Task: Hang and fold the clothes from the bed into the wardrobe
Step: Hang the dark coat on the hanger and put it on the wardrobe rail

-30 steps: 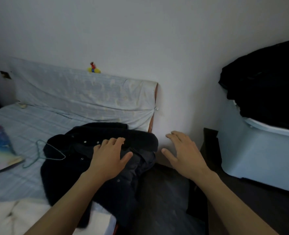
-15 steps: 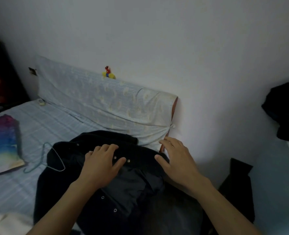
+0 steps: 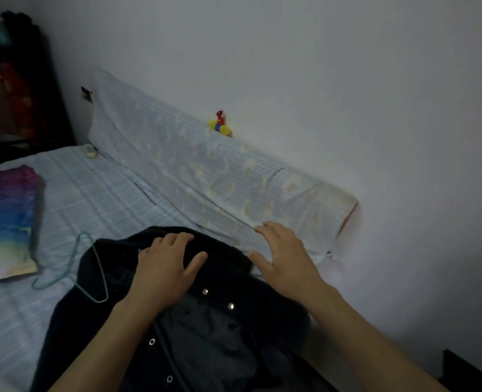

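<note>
The left hand lies flat on the jacket, fingers relaxed and a little spread. The right hand is also spread, palm down, at the jacket's upper right edge beside the headboard; I cannot tell whether it touches. The dark jacket lies on the bed, its snaps showing. A wire hanger lies half on the jacket's left side. A toy sits on top of the headboard.

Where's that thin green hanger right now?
In the head view, the wire hanger lies on the bed left of the left hand, its frame over the dark jacket's edge, its hook near the rainbow cloth.
</note>
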Tool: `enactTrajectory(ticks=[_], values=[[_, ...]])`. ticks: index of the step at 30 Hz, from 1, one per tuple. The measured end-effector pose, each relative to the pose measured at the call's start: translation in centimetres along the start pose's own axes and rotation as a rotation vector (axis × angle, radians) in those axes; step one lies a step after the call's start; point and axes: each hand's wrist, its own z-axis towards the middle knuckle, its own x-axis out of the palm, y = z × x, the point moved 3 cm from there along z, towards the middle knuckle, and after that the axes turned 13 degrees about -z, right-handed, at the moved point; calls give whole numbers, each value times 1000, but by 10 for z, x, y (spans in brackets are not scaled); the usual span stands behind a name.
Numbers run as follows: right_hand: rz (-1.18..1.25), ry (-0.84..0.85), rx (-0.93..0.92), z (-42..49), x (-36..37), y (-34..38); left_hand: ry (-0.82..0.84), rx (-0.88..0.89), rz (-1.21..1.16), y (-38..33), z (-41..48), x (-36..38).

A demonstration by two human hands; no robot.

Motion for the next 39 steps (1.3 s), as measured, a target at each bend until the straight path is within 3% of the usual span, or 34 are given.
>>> enactTrajectory(ticks=[16, 25, 31, 39], values=[[196, 85, -362, 186, 60, -23, -251, -344, 230, 16, 74, -2], [288, 159, -628, 224, 84, 18, -300, -592, 327, 13, 55, -10], [269, 179, -694, 239, 100, 55, -373, -666, 317, 47, 40, -27], [153, 235, -669, 264, 143, 110, -326, -685, 218, 142, 44, -34]])
